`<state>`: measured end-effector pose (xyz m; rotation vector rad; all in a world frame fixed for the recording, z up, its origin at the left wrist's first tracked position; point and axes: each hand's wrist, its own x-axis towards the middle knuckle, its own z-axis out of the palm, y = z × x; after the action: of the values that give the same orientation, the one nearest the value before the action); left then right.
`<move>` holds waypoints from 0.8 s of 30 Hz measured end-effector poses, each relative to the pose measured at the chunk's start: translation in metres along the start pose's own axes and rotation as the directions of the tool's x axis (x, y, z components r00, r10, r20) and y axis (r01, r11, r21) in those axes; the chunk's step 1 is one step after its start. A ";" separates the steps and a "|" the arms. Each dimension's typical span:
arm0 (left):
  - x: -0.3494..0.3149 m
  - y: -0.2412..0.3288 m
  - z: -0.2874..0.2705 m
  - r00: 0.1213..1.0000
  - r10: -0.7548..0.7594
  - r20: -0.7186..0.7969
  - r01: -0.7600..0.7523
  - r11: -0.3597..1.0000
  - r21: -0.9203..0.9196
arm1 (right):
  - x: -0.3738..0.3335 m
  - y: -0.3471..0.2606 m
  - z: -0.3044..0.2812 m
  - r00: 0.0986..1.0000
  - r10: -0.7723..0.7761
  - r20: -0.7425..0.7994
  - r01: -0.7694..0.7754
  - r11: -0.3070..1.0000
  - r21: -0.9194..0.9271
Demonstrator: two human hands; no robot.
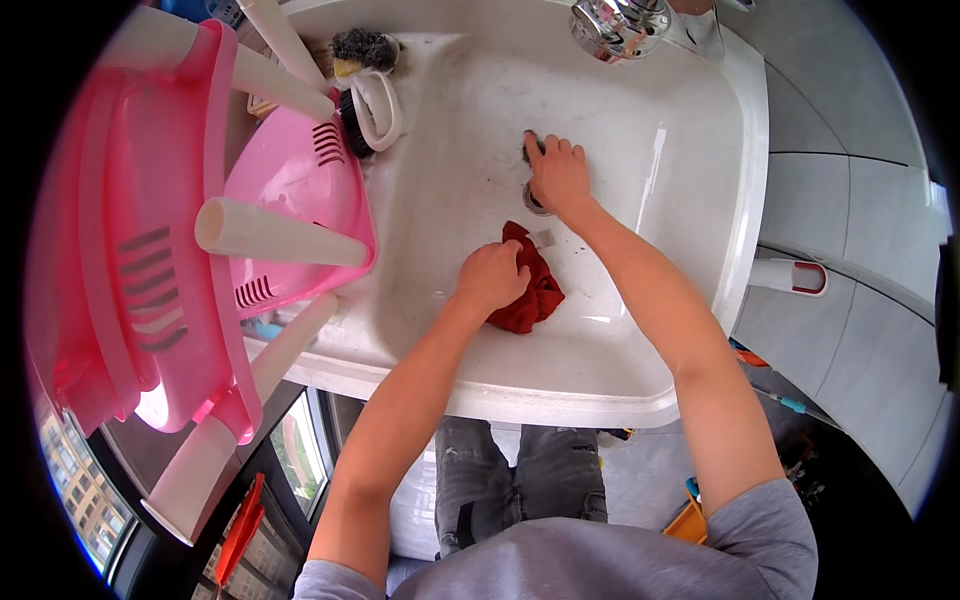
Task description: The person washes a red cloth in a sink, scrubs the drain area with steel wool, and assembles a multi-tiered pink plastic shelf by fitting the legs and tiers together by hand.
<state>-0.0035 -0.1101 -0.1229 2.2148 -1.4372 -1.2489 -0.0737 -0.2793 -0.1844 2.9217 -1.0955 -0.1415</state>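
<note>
A slotted pink plastic rack is seen nearest; in the white ceramic sink, a crumpled red cloth is held by the left hand; a dark clump is touched by the right hand, whose grip cannot be told; the sink being left speckled, the work seems unfinished.

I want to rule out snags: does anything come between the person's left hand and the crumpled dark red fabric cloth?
Nothing visible does: the left hand rests directly on the cloth. The right hand is farther up the glossy white basin, beside the round drain, not between them.
</note>
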 end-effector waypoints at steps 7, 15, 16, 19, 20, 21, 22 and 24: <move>0.000 -0.002 0.002 1.000 -0.006 0.003 0.006 1.000 0.010 | -0.005 -0.001 -0.003 0.991 -0.131 -0.019 0.131 0.991 0.025; 0.001 -0.003 0.001 1.000 -0.015 0.011 0.015 1.000 0.016 | -0.028 0.049 -0.021 0.990 -0.087 0.109 0.066 0.981 0.183; 0.001 -0.004 0.001 1.000 -0.016 0.008 0.016 1.000 0.020 | -0.037 0.049 -0.024 0.990 -0.092 0.110 0.071 0.981 0.181; 0.001 -0.005 0.002 1.000 -0.016 0.018 0.016 1.000 0.025 | -0.054 0.048 -0.023 0.937 -0.225 0.267 0.193 0.971 0.140; 0.001 -0.003 0.001 1.000 -0.014 0.021 0.014 1.000 0.027 | -0.056 0.046 -0.022 0.945 -0.229 0.235 0.216 0.973 0.080; 0.001 -0.002 0.001 1.000 -0.015 0.020 0.014 1.000 0.022 | -0.057 0.044 -0.021 0.950 -0.235 0.204 0.236 0.971 0.020; 0.002 0.000 0.000 1.000 -0.016 0.020 0.016 1.000 0.017 | -0.055 0.047 -0.021 0.951 -0.233 0.204 0.234 0.972 0.022; 0.003 -0.002 0.002 1.000 -0.002 0.017 0.001 1.000 0.014 | -0.048 0.050 -0.025 0.951 -0.281 0.132 0.293 0.952 -0.086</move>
<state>-0.0028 -0.1109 -0.1266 2.2201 -1.4555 -1.2649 -0.1405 -0.2861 -0.1536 2.9901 -0.6405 -0.3683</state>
